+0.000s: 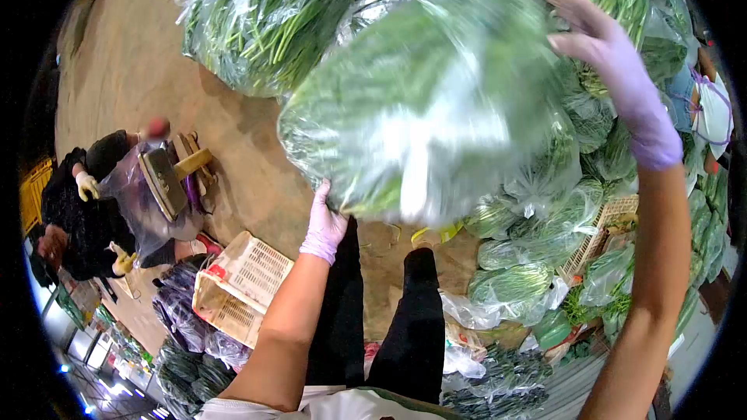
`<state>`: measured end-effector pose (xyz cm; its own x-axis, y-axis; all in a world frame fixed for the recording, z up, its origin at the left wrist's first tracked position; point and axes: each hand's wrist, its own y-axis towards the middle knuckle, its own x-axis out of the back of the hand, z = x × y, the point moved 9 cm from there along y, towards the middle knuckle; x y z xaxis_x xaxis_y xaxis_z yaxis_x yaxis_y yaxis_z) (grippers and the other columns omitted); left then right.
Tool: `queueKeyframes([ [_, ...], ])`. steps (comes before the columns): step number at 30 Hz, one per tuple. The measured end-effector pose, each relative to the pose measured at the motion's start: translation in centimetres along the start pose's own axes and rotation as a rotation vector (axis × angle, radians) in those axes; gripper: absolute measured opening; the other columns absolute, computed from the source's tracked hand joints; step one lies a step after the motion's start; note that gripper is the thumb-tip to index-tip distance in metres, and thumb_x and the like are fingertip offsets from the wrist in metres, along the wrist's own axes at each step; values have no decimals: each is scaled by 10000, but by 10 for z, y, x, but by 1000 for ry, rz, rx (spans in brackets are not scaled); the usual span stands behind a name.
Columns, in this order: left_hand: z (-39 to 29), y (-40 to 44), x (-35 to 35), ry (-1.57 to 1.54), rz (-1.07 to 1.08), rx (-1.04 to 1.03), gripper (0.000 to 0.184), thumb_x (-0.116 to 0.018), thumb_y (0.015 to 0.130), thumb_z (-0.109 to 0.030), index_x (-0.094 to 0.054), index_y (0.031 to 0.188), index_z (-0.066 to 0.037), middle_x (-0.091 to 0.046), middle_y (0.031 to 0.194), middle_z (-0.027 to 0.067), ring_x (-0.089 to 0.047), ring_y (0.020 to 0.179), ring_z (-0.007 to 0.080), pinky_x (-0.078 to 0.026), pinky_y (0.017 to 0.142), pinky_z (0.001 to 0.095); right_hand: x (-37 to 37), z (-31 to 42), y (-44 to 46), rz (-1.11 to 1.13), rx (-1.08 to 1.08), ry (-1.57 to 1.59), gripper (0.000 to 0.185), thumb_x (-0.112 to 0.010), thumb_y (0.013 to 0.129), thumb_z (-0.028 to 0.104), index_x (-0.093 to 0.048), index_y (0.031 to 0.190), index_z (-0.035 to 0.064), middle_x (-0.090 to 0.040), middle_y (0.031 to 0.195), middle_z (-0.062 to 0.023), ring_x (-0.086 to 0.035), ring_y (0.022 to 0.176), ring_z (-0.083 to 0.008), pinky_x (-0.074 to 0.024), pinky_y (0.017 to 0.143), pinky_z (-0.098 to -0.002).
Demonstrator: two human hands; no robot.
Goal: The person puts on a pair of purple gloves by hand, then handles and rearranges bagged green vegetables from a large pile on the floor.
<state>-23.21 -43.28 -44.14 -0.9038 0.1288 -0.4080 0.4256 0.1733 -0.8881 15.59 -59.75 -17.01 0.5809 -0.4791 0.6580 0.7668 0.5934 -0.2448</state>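
A large clear plastic bag of leafy green vegetables (420, 109) hangs in front of me, smeared by motion. My left hand (324, 225), in a thin lilac glove, grips its lower left corner; the fingertips are partly hidden beneath the plastic. Beside the bag's upper right side is my right hand (595, 43), also gloved, with fingers apart. Whether its fingertips touch the plastic I cannot tell. Just behind, at the upper left, lies another bag of long-stemmed greens (272, 23).
Bagged greens (521, 284) pile up along the right side, around a woven plastic crate (595, 237). A pale crate (249, 284) stands at my left near purple-dark bags (183, 303). Further left, a person in dark clothes (85, 218) works beside a wooden stool (167, 179).
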Motion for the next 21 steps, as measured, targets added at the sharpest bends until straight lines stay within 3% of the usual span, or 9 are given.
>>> queueKeyframes([
  [5,13,73,-30,160,18,176,476,-524,843,-248,-328,1224,-42,-358,1248,127,-383,1130,262,-391,915,455,-76,-89,-37,143,-145,-47,519,-607,703,195,-479,1174,18,-487,1193,-178,-459,1116,-287,-353,944,-345],
  [7,19,94,-2,309,-35,204,388,-495,838,-191,-364,1174,-47,-383,1196,119,-392,1091,293,-405,890,444,-83,-139,-85,51,-249,-79,493,-639,668,162,-513,1121,14,-512,1144,-188,-485,1072,-305,-368,926,-348],
  [9,29,77,-4,340,-31,185,347,-508,841,-199,-385,1112,-20,-450,1096,176,-467,1033,323,-451,873,406,-56,-196,-146,-288,-382,-229,505,-663,637,141,-514,1100,8,-517,1133,-178,-475,1070,-313,-355,931,-353],
  [11,36,76,-11,290,42,220,373,-502,840,-208,-378,1134,-14,-444,1133,173,-471,1027,334,-452,870,426,-38,-245,-207,-370,-617,-596,726,-719,583,198,-395,1205,10,-421,1234,-182,-384,1156,-312,-293,971,-375],
  [14,34,86,-7,325,51,215,417,-501,833,-254,-388,1160,-22,-468,1152,140,-468,1052,301,-433,875,455,-69,-282,-231,-212,-639,-709,1036,-794,493,303,-217,1307,24,-315,1295,-227,-318,1201,-336,-266,986,-419],
  [15,34,82,-11,337,35,191,418,-494,834,-260,-390,1163,-24,-476,1146,131,-467,1055,295,-427,881,454,-77,-288,-225,-97,-767,-682,1046,-794,492,308,-211,1311,17,-278,1326,-205,-279,1232,-312,-251,994,-422],
  [17,37,68,-16,390,81,172,424,-488,843,-307,-396,1145,-24,-466,1170,130,-453,1082,302,-403,909,452,-81,-303,-208,-314,-590,-769,934,-771,527,298,-286,1273,13,-459,1179,-200,-449,1097,-302,-357,913,-410],
  [19,43,50,-21,371,115,181,449,-476,850,-362,-408,1141,-27,-454,1192,140,-446,1102,302,-395,918,439,-98,-344,-204,-211,-844,-335,721,-726,580,261,-409,1181,17,-599,898,-176,-584,845,-298,-459,737,-399],
  [21,73,29,1,395,-21,240,420,-470,850,-410,-418,1074,-59,-441,1151,134,-464,1079,299,-399,886,452,-130,-340,-223,-291,-734,-407,510,-682,618,186,-507,1075,41,-607,705,-161,-602,664,-315,-478,602,-395],
])
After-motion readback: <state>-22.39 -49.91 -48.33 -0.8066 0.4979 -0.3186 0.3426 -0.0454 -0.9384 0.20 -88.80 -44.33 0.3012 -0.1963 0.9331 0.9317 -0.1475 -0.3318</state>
